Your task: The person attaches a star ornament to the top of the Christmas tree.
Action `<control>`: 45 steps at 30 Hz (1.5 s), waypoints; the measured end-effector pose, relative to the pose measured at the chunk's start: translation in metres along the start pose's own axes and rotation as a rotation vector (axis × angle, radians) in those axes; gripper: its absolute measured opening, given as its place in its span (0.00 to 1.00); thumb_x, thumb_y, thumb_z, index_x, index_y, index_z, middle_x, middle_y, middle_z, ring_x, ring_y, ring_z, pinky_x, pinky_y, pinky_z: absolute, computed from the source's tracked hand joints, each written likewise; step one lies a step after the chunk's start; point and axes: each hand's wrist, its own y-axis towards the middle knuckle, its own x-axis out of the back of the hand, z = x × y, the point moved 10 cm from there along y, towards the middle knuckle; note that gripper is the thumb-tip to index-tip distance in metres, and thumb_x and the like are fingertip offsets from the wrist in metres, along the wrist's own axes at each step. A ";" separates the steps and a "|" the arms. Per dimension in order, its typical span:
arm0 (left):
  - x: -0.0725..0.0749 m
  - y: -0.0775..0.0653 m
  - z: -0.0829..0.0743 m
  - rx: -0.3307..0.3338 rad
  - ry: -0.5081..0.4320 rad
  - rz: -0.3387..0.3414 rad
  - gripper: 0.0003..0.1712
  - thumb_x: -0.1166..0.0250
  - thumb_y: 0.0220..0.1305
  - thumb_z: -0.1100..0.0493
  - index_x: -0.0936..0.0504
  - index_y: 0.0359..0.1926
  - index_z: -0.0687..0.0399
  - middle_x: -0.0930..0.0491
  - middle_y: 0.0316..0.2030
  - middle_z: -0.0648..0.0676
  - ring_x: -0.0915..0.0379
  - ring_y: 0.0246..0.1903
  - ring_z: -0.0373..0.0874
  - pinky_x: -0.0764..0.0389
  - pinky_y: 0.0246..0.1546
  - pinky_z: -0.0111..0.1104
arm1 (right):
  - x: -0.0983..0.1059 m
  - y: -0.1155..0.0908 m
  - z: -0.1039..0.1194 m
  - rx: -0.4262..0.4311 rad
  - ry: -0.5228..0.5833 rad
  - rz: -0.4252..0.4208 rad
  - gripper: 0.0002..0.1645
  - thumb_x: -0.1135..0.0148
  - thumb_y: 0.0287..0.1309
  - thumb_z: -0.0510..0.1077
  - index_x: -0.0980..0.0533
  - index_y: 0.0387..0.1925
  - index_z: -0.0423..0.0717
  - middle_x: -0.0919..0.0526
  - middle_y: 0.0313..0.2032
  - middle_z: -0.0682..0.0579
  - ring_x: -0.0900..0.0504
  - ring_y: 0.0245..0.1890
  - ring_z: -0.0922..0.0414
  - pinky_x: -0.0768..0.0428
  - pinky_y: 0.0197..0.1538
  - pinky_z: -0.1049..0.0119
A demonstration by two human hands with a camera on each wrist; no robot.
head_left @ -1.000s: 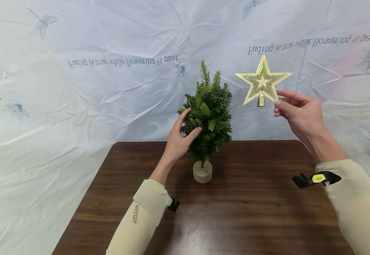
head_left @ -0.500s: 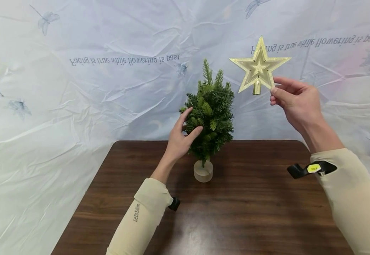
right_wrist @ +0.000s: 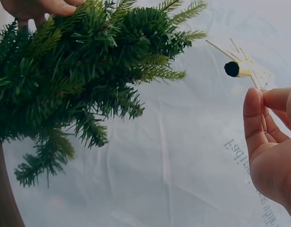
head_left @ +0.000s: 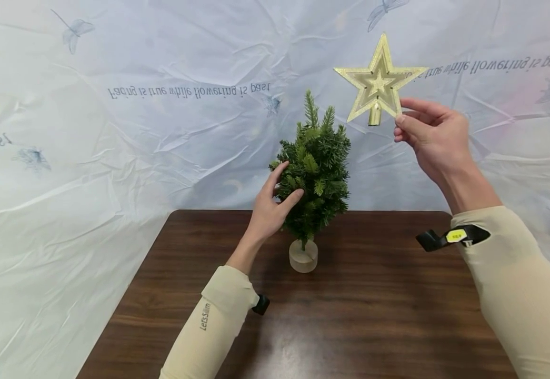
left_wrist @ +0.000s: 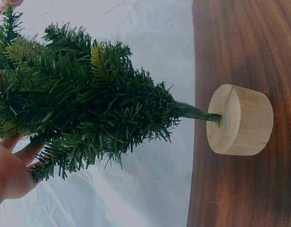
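A small artificial Christmas tree [head_left: 322,171] stands upright on its round wooden base [head_left: 303,259]. My left hand [head_left: 266,213] holds the left side of its foliage, thumb in front and fingers behind among the branches. Up and right of the treetop, my right hand [head_left: 440,138] pinches a gold star tree topper [head_left: 379,83] by its lower right point, between thumb and fingers. The star is upright with its short tube downward. The right wrist view shows the tube's dark open end [right_wrist: 232,69] apart from the tip branches [right_wrist: 190,14].
Under the tree is a dark brown wooden table [head_left: 374,305] with rounded far corners. Behind it hangs a pale, wrinkled sheet [head_left: 199,142] printed with lettering and dragonflies. Black camera straps [head_left: 452,237] sit at both wrists.
My right hand has raised the star and brought it somewhat left, closer to the treetop. My left hand keeps its place on the tree.
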 end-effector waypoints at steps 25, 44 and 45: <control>-0.001 0.000 -0.002 -0.007 0.015 0.010 0.41 0.36 0.78 0.46 0.45 0.84 0.29 0.47 0.84 0.45 0.45 0.81 0.51 0.32 0.75 0.50 | -0.055 0.024 0.012 0.009 -0.019 0.051 0.20 0.32 0.57 0.19 0.14 0.50 0.30 0.12 0.30 0.40 0.17 0.21 0.51 0.13 0.29 0.65; -0.001 -0.001 0.002 0.001 0.010 0.009 0.41 0.36 0.77 0.45 0.44 0.83 0.28 0.47 0.84 0.45 0.44 0.81 0.51 0.34 0.77 0.51 | -0.110 0.038 0.006 0.004 -0.023 0.081 0.19 0.34 0.58 0.17 0.13 0.48 0.33 0.12 0.29 0.41 0.17 0.21 0.52 0.13 0.30 0.65; -0.001 -0.001 0.001 0.000 0.008 0.009 0.41 0.36 0.77 0.45 0.44 0.83 0.28 0.47 0.84 0.45 0.44 0.81 0.51 0.34 0.77 0.51 | -0.112 0.038 0.007 0.009 -0.027 0.084 0.19 0.34 0.58 0.17 0.13 0.47 0.33 0.12 0.29 0.41 0.17 0.21 0.52 0.13 0.30 0.66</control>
